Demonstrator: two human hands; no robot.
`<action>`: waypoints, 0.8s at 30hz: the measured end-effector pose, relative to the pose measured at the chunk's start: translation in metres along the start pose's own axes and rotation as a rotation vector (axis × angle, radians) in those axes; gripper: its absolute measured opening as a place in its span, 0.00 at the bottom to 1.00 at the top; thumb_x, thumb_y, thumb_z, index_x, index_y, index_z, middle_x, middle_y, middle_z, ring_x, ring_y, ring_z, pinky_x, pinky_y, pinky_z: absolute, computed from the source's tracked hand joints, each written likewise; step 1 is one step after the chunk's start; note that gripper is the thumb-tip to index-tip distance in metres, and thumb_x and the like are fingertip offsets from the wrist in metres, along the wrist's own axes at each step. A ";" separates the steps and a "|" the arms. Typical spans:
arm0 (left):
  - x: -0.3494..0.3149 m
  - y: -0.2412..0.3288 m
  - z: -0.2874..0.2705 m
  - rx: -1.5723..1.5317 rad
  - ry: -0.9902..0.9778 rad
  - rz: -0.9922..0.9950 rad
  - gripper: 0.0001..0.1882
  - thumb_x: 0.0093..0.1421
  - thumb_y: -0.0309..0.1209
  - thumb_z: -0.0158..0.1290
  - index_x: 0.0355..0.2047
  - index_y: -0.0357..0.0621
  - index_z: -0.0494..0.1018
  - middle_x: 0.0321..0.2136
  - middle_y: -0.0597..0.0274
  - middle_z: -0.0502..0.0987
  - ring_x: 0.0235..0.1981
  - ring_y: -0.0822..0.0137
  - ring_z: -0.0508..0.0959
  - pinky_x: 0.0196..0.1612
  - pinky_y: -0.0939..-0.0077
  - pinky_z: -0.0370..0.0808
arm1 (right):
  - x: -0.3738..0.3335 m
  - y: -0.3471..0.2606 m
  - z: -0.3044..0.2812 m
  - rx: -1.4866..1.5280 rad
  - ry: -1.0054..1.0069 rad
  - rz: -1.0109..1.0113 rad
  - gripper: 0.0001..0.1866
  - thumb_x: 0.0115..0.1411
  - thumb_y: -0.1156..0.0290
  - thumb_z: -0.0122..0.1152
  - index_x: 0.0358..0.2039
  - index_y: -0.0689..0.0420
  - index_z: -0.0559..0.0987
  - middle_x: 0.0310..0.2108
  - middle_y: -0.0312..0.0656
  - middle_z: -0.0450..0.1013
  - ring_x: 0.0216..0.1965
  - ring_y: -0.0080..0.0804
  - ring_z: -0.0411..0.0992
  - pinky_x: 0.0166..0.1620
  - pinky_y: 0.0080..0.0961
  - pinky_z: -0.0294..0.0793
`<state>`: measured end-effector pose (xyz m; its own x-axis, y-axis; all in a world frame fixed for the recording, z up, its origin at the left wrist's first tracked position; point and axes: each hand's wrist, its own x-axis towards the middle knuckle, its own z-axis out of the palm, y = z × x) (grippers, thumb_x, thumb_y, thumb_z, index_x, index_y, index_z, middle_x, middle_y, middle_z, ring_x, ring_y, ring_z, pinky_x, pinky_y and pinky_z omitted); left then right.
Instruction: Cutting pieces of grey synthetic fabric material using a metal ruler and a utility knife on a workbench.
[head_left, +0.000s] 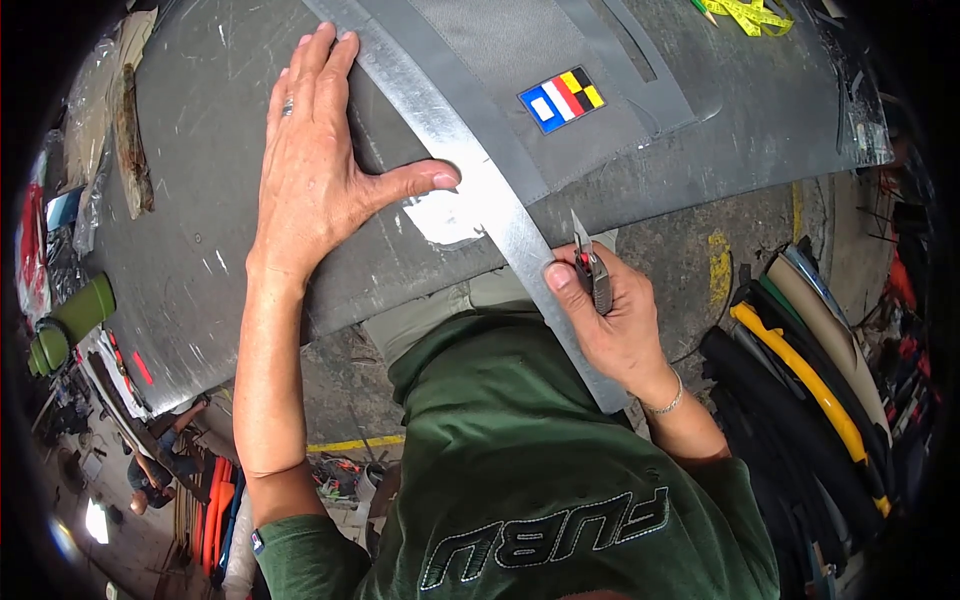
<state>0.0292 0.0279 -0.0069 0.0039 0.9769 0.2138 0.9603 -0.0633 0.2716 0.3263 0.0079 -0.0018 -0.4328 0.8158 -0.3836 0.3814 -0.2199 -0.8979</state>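
Observation:
A long metal straightedge [420, 105] slants across the dark worktable [200, 270], with its near end sticking out past the edge toward my body. My left hand [312, 180] lies spread on the table, with its fingertips and thumb touching the straightedge. Beside the near end, my right hand [632, 318] has its thumb on the metal and holds a utility knife [598, 278] with the blade out, pointing up and away. Along the far right side of the straightedge lies grey sheet material [480, 45] bearing a colourful flag-like patch [562, 100].
A yellow measuring tape [750, 15] lies at the table's far right. Rolls of material, one yellow [800, 365], stand on the floor to the right. A green roll [75, 325] and a strip of wood [130, 140] are at the left. Another person [152, 475] is in the lower left background.

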 end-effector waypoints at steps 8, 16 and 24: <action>0.000 0.002 -0.002 -0.014 0.000 -0.007 0.72 0.30 0.67 0.73 0.72 0.41 0.60 0.73 0.42 0.57 0.75 0.42 0.55 0.75 0.49 0.54 | -0.001 0.000 0.001 0.032 0.027 -0.027 0.16 0.69 0.59 0.66 0.40 0.62 0.82 0.23 0.30 0.71 0.28 0.16 0.64 0.33 0.19 0.66; 0.002 0.002 -0.003 -0.016 -0.014 -0.004 0.71 0.32 0.65 0.73 0.71 0.36 0.59 0.72 0.40 0.58 0.75 0.44 0.54 0.76 0.49 0.51 | 0.000 0.002 0.000 -0.068 0.001 0.032 0.14 0.69 0.61 0.66 0.39 0.62 0.82 0.23 0.30 0.71 0.28 0.16 0.65 0.33 0.19 0.67; 0.001 0.001 -0.004 -0.016 -0.001 -0.009 0.70 0.35 0.66 0.73 0.71 0.36 0.59 0.72 0.39 0.57 0.75 0.44 0.55 0.77 0.47 0.49 | 0.000 -0.001 0.003 -0.024 0.020 -0.002 0.13 0.69 0.63 0.66 0.38 0.62 0.81 0.23 0.28 0.70 0.28 0.15 0.64 0.33 0.18 0.67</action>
<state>0.0291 0.0275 -0.0026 -0.0049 0.9776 0.2105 0.9556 -0.0575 0.2890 0.3237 0.0067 -0.0014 -0.4173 0.8268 -0.3771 0.3997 -0.2056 -0.8933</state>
